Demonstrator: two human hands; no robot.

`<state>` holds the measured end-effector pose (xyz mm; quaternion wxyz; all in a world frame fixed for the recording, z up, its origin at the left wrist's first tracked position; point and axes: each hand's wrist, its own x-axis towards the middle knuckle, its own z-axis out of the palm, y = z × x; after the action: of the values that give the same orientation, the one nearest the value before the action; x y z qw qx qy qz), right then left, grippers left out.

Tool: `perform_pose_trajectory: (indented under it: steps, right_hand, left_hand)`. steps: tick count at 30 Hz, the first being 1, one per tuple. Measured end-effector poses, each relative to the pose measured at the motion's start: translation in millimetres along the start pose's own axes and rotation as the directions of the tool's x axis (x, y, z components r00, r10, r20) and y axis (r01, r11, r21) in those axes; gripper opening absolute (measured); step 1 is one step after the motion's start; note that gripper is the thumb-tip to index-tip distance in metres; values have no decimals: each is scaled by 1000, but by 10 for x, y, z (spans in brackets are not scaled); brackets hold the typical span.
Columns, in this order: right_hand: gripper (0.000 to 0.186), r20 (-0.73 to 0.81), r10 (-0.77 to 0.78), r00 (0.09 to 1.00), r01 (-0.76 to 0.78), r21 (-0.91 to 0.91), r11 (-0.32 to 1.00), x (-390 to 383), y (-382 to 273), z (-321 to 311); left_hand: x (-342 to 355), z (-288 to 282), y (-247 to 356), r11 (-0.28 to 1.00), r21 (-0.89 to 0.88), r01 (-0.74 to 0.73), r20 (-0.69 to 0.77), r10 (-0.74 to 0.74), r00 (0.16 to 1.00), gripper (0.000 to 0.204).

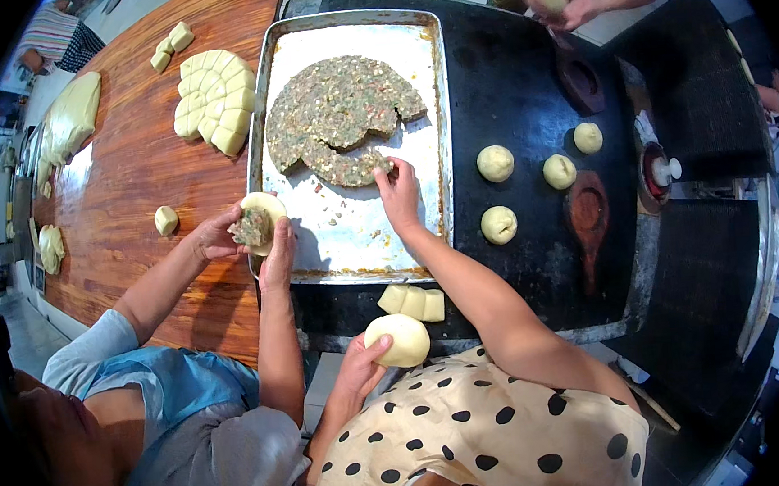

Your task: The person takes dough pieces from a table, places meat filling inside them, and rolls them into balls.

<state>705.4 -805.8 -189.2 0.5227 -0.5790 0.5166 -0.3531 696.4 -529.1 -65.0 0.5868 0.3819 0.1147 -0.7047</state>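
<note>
1. One flattened dough round (398, 340) is sitting in the person's left hand (362, 364), low in the picture just in front of the polka-dot dress; the fingers are cupping around its edge from below and holding it.
2. Reaching forward over the tray, the right hand (400, 195) is pinching with narrowed fingertips at the near edge of the filling slab (335, 111), a green-flecked minced disc with a chunk already missing on its right side.
3. That slab is lying on a lined metal tray (347, 18), which is resting on a dark board (522, 71).
4. Three cut dough pieces (412, 303) are lying side by side on the board, between the tray's near rim and the held round.
5. Four closed dough balls (495, 163) are sitting on the board to the right of the tray, near a wooden mould (587, 220).
6. At the tray's left corner, a co-worker's hands (277, 251) are holding a dough wrapper (261, 218) with filling in it.
7. Farther left, a scored dough slab (215, 100) is lying on the wooden table (140, 170).
</note>
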Motion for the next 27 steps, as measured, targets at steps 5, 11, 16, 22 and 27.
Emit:
perform_pose_trajectory:
  steps: [5, 11, 16, 22, 27]
  right_hand:
    - [59, 251, -223, 942, 255, -99, 962, 32, 156, -423]
    - [78, 606, -328, 725, 577, -272, 770, 501, 36, -432]
    - [59, 639, -329, 695, 640, -343, 687, 587, 41, -474]
    - [56, 556, -275, 784, 574, -481, 663, 358, -103, -740]
    - [55, 616, -161, 771, 522, -467, 714, 191, -370, -1001]
  left_hand:
    - [70, 79, -5, 999, -38, -36, -8, 36, 999, 41]
    - [-1, 36, -1, 993, -88, -79, -12, 78, 997, 43]
    - [-60, 40, -2, 979, -180, -94, -17, 92, 996, 42]
    - [31, 39, 12, 964, -166, -207, -89, 195, 977, 42]
    - [386, 140, 144, 937, -79, -341, -156, 326, 932, 42]
